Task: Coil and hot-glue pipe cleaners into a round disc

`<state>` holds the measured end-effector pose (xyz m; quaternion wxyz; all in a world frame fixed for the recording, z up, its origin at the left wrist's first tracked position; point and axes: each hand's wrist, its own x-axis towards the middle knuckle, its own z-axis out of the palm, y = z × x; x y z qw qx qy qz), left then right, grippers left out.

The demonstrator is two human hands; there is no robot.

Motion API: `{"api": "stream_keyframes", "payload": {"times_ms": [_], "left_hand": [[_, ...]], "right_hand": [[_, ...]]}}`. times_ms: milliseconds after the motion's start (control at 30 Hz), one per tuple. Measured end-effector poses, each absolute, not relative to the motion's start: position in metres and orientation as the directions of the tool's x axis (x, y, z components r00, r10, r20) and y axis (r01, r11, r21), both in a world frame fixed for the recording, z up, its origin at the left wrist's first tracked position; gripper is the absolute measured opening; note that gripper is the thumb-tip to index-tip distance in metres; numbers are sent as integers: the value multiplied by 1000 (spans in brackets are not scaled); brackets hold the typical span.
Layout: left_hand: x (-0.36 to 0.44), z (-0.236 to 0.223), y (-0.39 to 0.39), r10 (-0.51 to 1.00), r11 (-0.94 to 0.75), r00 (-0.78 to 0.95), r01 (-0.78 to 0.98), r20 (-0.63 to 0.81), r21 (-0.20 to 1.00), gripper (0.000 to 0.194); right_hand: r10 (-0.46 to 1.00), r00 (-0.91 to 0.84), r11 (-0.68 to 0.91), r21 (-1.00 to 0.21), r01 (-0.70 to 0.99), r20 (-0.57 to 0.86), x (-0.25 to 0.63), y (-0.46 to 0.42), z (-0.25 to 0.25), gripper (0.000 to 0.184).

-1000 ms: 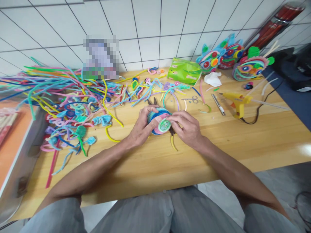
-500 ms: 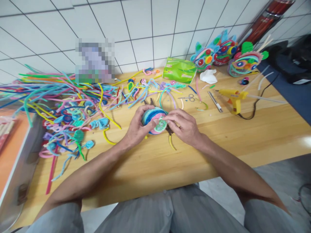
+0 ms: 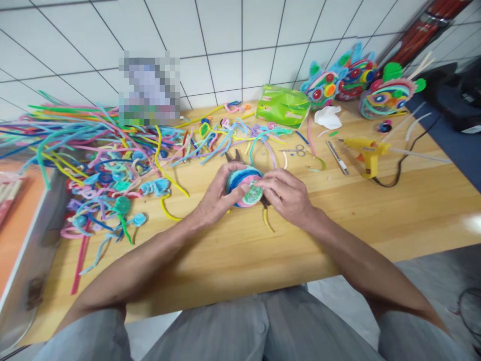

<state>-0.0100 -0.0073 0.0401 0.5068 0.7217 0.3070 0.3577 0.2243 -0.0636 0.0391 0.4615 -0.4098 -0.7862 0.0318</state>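
My left hand (image 3: 218,196) is closed round a ball wound with blue, teal and pink pipe cleaners (image 3: 244,179), its thumb resting on the front. A pale green, patterned disc shows on the ball's near right side. Against the edge of that disc, my right hand (image 3: 287,194) holds its thumb and fingers pinched; whatever lies between the fingertips is too small to make out. Under and behind the ball lie pliers (image 3: 235,157), partly hidden, their dark jaws poking out at the top and a yellow handle at the lower right.
Loose pipe cleaners (image 3: 75,131) and coiled pieces are heaped on the left. Behind the ball are a green packet (image 3: 282,106) and small scissors (image 3: 298,150). To the right lie a craft knife (image 3: 337,157) and a yellow glue gun (image 3: 370,155) with its cord; decorated animal heads (image 3: 385,98) stand behind.
The whole scene has shifted slightly in view as the head moved. Both hands keep nearly the same hold on the ball, with only slight finger movement.
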Motion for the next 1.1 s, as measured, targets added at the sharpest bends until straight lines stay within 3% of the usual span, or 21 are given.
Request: {"api": "stream_keyframes", "payload": {"times_ms": [300, 733, 1100], "left_hand": [[-4, 28, -13, 861, -326, 439, 89, 257, 941, 50], [-7, 31, -8, 841, -316, 491, 102, 228, 943, 51], [-6, 15, -12, 759, -602, 427, 177, 491, 778, 50]], "right_hand": [[668, -238, 663, -420, 620, 705, 222, -64, 42, 30], [664, -238, 659, -405, 633, 709, 221, -64, 39, 25], [641, -211, 670, -404, 623, 738, 220, -62, 44, 18]]}}
